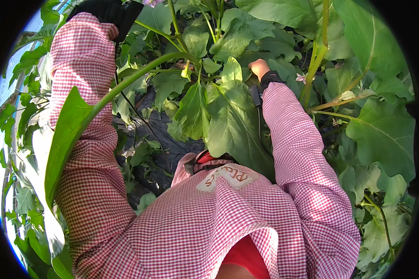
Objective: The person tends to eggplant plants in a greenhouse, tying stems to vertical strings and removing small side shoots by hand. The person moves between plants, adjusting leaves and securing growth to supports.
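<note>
My right hand (259,67) reaches in among broad eggplant leaves. Only its back and wrist show; the fingers are hidden by foliage, so I cannot tell what they touch. A black band (270,79) with a small black device (255,96) is around that wrist. My left hand is out of view beyond the top edge, past a black wrist strap (106,15) at the end of the checked sleeve (83,52). Between my arms hang large eggplant leaves (232,118) on green stems.
A thick green leaf stalk (139,75) arches across my left arm. A sturdy branching stem (316,62) rises to the right, near a pale purple flower (301,78). Black plastic film (153,122) covers the ground. A dark cable (139,115) runs beside my left arm.
</note>
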`<state>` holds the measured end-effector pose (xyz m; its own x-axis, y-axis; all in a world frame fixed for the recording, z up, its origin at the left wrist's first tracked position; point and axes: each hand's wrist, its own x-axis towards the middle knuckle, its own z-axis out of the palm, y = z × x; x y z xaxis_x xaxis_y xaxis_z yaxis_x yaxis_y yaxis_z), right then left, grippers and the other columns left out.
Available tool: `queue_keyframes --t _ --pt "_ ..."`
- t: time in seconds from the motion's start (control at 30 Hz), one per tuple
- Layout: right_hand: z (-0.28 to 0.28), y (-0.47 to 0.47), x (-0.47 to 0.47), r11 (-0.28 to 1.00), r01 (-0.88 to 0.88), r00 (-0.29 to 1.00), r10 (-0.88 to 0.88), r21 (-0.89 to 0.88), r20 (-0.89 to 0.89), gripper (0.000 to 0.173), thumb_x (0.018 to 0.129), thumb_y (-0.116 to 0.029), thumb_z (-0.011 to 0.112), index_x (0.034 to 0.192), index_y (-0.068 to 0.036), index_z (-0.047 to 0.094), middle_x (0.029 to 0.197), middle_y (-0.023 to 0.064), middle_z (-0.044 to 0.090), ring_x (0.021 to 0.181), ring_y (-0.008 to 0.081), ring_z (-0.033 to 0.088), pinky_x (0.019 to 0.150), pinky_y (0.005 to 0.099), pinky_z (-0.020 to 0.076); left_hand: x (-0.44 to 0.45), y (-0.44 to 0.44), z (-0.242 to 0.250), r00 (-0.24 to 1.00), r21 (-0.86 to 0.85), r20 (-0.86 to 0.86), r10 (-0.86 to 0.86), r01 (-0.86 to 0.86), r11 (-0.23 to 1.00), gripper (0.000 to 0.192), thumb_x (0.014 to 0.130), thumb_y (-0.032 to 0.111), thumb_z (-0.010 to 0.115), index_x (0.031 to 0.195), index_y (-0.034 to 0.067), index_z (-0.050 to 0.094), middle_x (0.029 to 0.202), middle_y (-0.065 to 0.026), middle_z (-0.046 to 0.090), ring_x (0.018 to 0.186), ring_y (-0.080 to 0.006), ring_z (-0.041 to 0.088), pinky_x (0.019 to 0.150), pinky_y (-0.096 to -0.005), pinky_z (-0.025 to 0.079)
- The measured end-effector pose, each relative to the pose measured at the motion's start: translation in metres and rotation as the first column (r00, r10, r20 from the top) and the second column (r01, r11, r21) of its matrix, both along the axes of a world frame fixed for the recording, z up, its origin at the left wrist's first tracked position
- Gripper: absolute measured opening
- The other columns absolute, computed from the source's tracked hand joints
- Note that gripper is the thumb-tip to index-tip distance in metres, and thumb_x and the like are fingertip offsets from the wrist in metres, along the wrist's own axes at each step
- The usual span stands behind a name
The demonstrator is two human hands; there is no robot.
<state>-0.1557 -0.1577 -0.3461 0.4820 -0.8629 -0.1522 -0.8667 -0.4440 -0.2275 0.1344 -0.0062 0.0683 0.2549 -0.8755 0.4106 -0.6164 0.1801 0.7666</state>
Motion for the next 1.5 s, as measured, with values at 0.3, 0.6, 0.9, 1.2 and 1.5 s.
queue_keyframes --t 0.3,0.6,0.9,1.2,1.5 --pt "0.077 0.032 0.013 0.957 -0.069 0.984 0.019 -0.281 -0.178 0.016 0.082 -0.011 0.057 0.086 -0.006 0.072 0.086 0.0178 0.069 0.083 0.034 0.067 0.074 0.0457 0.0537 -0.012 0.012 -0.043 0.756 -0.46 0.651 0.067 0.322 0.828 0.025 0.093 0.008 0.05 0.111 -0.005 0.04 0.089 -0.0237 0.062 0.082 -0.0406 0.061 0.071 -0.042 0.049" --pt "0.229 0.112 -0.01 0.945 -0.168 0.949 0.232 -0.28 0.214 0.024 0.086 -0.021 0.062 0.096 0.0 0.068 0.085 0.0123 0.069 0.079 0.0223 0.065 0.071 0.0332 0.0501 -0.009 0.09 -0.118 0.832 -0.519 -0.221 -0.509 0.341 0.784 0.022 0.094 0.007 0.055 0.114 0.001 0.05 0.094 -0.007 0.061 0.081 -0.0112 0.059 0.068 -0.0269 0.05" --pt "0.38 0.357 -0.067 0.986 -0.116 0.993 0.114 0.12 0.022 0.035 0.094 -0.024 0.061 0.12 0.0 0.057 0.091 0.0006 0.059 0.085 0.0095 0.053 0.078 0.0245 0.0438 0.018 0.186 -0.172 0.84 -0.302 -0.287 -0.46 0.376 0.876 0.014 0.09 0.003 0.049 0.1 0.0 0.058 0.084 -0.0049 0.064 0.072 -0.0114 0.062 0.065 -0.025 0.05" --pt "0.476 0.514 -0.148 0.949 0.045 0.953 0.053 -0.312 0.299 0.027 0.098 -0.013 0.054 0.121 -0.001 0.059 0.104 0.0079 0.066 0.096 0.0154 0.061 0.09 0.0285 0.045 -0.04 0.258 -0.162 0.742 -0.227 -0.36 -0.565 0.518 0.825 0.012 0.095 0.003 0.05 0.103 0.001 0.058 0.089 -0.0039 0.063 0.079 -0.0097 0.06 0.072 -0.0228 0.049" --pt "0.422 0.578 -0.324 0.973 0.23 0.918 -0.22 0.01 0.331 0.043 0.088 -0.011 0.064 0.129 -0.002 0.054 0.102 0.0073 0.065 0.099 0.0179 0.059 0.091 0.0321 0.0451 -0.247 0.268 -0.113 0.592 -0.165 -0.012 -0.806 0.794 0.586 0.013 0.095 0.004 0.055 0.105 0.0 0.062 0.099 -0.0043 0.066 0.095 -0.0129 0.061 0.088 -0.0274 0.048"
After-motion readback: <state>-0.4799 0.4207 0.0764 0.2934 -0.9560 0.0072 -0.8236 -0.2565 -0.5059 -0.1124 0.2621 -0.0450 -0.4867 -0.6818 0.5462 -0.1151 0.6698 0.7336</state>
